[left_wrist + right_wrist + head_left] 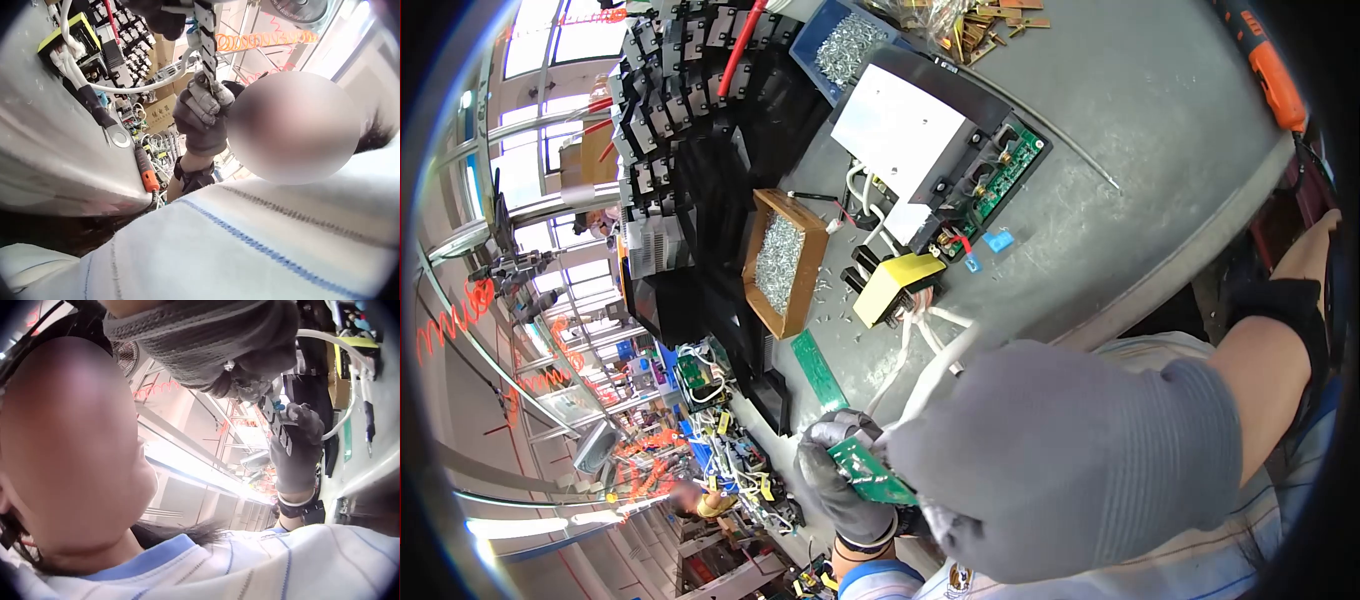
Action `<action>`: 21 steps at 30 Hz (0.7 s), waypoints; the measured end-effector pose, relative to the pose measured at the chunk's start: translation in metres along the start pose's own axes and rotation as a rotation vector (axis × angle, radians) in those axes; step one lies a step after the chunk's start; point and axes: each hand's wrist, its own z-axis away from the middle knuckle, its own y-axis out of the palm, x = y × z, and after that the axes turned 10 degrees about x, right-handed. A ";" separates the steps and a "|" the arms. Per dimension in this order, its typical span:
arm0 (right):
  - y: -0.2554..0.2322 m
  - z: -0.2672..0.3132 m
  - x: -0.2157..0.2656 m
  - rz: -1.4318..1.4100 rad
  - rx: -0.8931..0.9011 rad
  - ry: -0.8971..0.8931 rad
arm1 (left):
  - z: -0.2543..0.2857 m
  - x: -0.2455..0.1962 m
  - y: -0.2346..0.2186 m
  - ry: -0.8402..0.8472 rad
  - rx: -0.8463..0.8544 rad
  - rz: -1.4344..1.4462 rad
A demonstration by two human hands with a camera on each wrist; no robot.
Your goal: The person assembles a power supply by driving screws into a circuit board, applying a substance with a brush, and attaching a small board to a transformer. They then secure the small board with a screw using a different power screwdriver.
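Observation:
A small green circuit board (870,474) is held up between both gloved hands near the chest. The left hand (840,480), in a grey glove, grips one end, its fingers bent about the edge. My right hand (1080,450) covers the other end in the head view; in the left wrist view the right hand's (203,115) curled fingers pinch the board (206,47). Dark and light blocks line the board's other face. A small blue piece (279,406) shows beside it, close to the right fingertips. A second green board (818,370) lies on the table just beyond the left hand.
A cardboard box of screws (800,270) and a blue bin of screws (810,45) stand farther back. A white-covered unit (905,125) sits mid-table, beside a yellow-wrapped transformer (895,290) with thick white cables (940,365). An orange power screwdriver (1280,90) lies at the table edge.

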 end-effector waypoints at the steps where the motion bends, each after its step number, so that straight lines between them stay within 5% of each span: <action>1: -0.001 0.002 0.001 -0.032 -0.011 0.011 | -0.001 -0.007 0.009 0.003 -0.005 -0.049; 2: -0.006 0.001 0.003 -0.019 -0.003 0.007 | -0.002 -0.011 0.015 0.007 -0.011 -0.094; 4: -0.018 0.001 0.005 -0.015 0.358 0.191 | -0.004 -0.014 0.021 0.063 0.021 -0.205; 7: -0.009 0.003 -0.016 -0.050 0.226 -0.014 | -0.003 -0.022 0.036 0.100 -0.063 -0.420; 10: 0.007 0.017 -0.040 -0.193 0.248 -0.163 | -0.001 -0.021 0.022 0.084 0.156 -0.159; 14: -0.014 0.015 -0.045 -0.138 0.261 -0.252 | -0.002 -0.027 0.026 -0.057 0.100 -0.155; 16: -0.058 -0.012 -0.014 -0.453 0.623 0.514 | -0.005 -0.039 0.033 -0.038 0.126 -0.252; 18: -0.057 -0.007 -0.016 -0.501 0.564 0.557 | -0.007 -0.046 0.036 -0.207 0.120 -0.074; 21: -0.055 -0.002 -0.019 -0.491 0.465 0.386 | -0.012 -0.047 0.026 -0.125 0.136 -0.242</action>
